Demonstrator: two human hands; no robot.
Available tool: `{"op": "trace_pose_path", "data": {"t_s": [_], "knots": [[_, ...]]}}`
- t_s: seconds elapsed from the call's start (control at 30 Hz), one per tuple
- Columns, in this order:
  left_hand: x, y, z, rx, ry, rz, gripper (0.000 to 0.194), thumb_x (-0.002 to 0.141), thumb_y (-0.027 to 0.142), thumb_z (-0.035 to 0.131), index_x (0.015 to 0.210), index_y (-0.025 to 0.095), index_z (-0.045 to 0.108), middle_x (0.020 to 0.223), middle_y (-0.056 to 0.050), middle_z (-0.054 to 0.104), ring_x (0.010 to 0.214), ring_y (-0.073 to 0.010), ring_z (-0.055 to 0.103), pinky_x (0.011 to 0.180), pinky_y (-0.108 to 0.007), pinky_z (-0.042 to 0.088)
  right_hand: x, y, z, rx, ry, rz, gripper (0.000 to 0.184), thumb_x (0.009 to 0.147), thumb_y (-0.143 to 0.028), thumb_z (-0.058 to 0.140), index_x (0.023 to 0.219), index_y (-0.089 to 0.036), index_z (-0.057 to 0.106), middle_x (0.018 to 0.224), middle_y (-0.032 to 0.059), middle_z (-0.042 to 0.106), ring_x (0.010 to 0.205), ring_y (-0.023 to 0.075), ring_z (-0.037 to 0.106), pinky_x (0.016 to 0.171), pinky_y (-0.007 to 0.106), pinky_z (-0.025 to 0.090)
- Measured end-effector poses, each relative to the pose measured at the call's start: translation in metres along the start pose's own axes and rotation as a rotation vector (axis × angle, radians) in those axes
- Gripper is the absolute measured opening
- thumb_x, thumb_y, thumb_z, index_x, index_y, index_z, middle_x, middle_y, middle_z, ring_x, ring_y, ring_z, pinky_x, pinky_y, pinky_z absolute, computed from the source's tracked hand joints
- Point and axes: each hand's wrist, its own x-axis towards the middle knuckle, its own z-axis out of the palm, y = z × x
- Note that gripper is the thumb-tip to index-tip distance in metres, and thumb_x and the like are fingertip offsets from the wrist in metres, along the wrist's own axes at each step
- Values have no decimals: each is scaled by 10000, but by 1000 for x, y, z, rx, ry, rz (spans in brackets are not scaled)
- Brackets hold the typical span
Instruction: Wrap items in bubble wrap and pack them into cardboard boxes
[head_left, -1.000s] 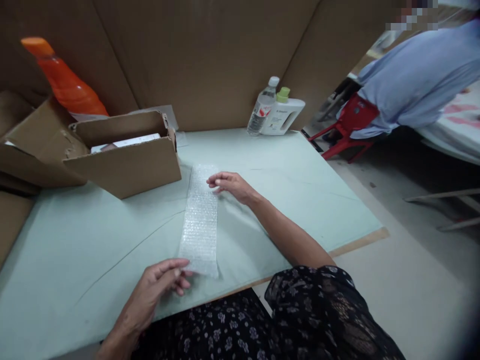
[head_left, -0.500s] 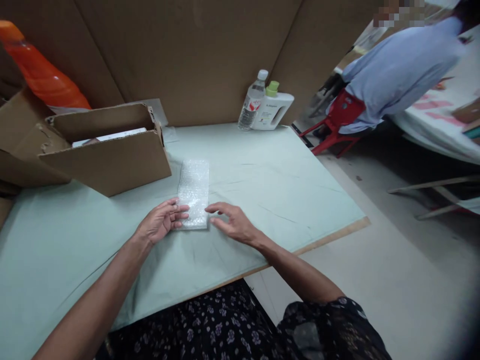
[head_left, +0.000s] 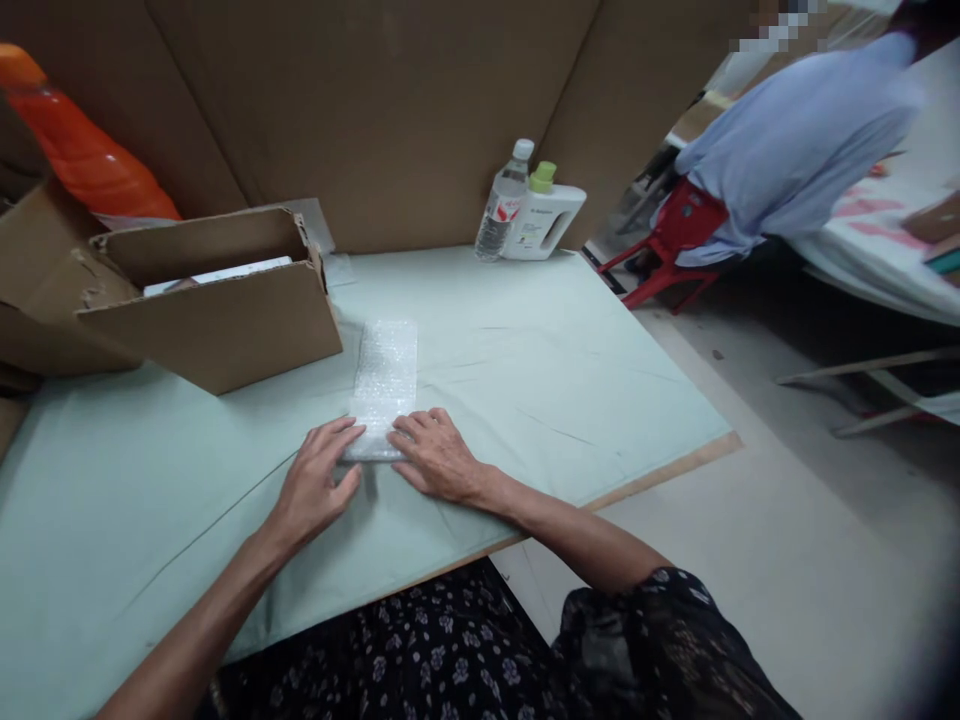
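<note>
A narrow strip of bubble wrap [head_left: 385,370] lies lengthwise on the pale green tabletop [head_left: 525,350], its near end folded or thickened. At that end's left corner, my left hand [head_left: 316,475] rests its fingertips, the thumb held apart, the palm turned down. Across the right side of the near end lies my right hand [head_left: 435,455], its fingers on top of the wrap and the thumb at the near edge. Both hands are open, with nothing gripped. Whatever may be inside the wrap cannot be made out.
An open cardboard box [head_left: 217,330] with white items inside stands at left. Behind it leans an orange bottle [head_left: 97,150]. At the back are a clear water bottle [head_left: 502,205] and a white jug [head_left: 544,225]. On the right, a person [head_left: 795,150] sits on a red chair [head_left: 686,225].
My left hand has turned palm down and drawn slightly nearer. My right hand has moved left from beside the bubble wrap onto its near end.
</note>
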Motion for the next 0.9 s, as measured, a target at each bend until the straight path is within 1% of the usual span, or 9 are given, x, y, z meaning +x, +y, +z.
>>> {"op": "trace_pose_path", "data": {"t_s": [0.07, 0.2, 0.3, 0.4, 0.5, 0.57, 0.63, 0.73, 0.9], "knots": [[-1, -7, 8, 104, 0, 91, 397, 864, 202, 559, 1247, 199, 665, 1308, -124, 673, 1241, -293, 590, 1035, -490, 489, 2, 2, 6, 20, 5, 28, 216, 999, -246, 538, 1143, -148, 665, 1197, 139, 692, 1044, 271, 574, 889, 437, 369], [-5, -8, 12, 143, 10, 108, 308, 894, 155, 502, 1123, 194, 705, 1100, -97, 751, 1048, -256, 666, 925, -448, 527, 0, 1, 3, 195, -16, 118, 214, 1006, -206, 529, 1127, -160, 700, 1080, 100, 760, 990, 248, 633, 895, 419, 380], [-10, -1, 3, 81, -56, 29, 269, 909, 235, 530, 1097, 207, 719, 983, -66, 765, 882, -222, 685, 818, -394, 540, -7, 1, -6, 410, -76, 187, 238, 998, -226, 553, 1170, -187, 712, 1052, 67, 784, 964, 220, 680, 918, 383, 413], [-11, 4, -2, 2, -123, -109, 299, 901, 325, 559, 1127, 220, 723, 988, -61, 770, 823, -209, 685, 757, -361, 538, -14, 1, -9, 542, -95, 254, 263, 989, -245, 554, 1194, -209, 715, 1020, 43, 789, 919, 196, 700, 919, 352, 445], [-6, 5, 2, -22, -119, -180, 290, 899, 346, 554, 1091, 222, 733, 952, -65, 768, 808, -215, 683, 753, -357, 528, -22, -1, -7, 434, 71, 285, 274, 971, -259, 568, 1200, -188, 700, 1122, 91, 761, 1005, 235, 676, 912, 386, 447], [0, 5, 8, 42, -93, -163, 271, 900, 333, 549, 1069, 229, 735, 854, -55, 750, 770, -224, 668, 750, -366, 517, -27, -5, -8, 285, 197, 232, 282, 966, -284, 581, 1206, -174, 680, 1190, 128, 724, 1063, 267, 638, 921, 425, 426], [3, 4, 13, 125, -61, -124, 258, 896, 316, 553, 1066, 236, 730, 792, -52, 726, 761, -241, 651, 761, -382, 506, -30, -7, -8, 174, 200, 133, 300, 956, -318, 612, 1218, -181, 658, 1213, 135, 700, 1083, 283, 607, 935, 453, 402], [1, 5, 14, 250, -4, -57, 260, 909, 289, 547, 1098, 221, 711, 864, -84, 725, 841, -275, 648, 804, -409, 492, -29, -7, -4, 107, 88, 38, 269, 944, -305, 645, 1188, -190, 655, 1209, 123, 697, 1078, 280, 591, 940, 462, 388], [-17, 13, 5, 264, 29, 180, 374, 917, 168, 533, 1280, 180, 619, 1265, -146, 671, 1175, -300, 597, 980, -443, 459, -22, 1, 5, 263, 78, 105, 235, 990, -229, 571, 1197, -195, 675, 1070, 82, 765, 1001, 244, 640, 950, 435, 411]]}}
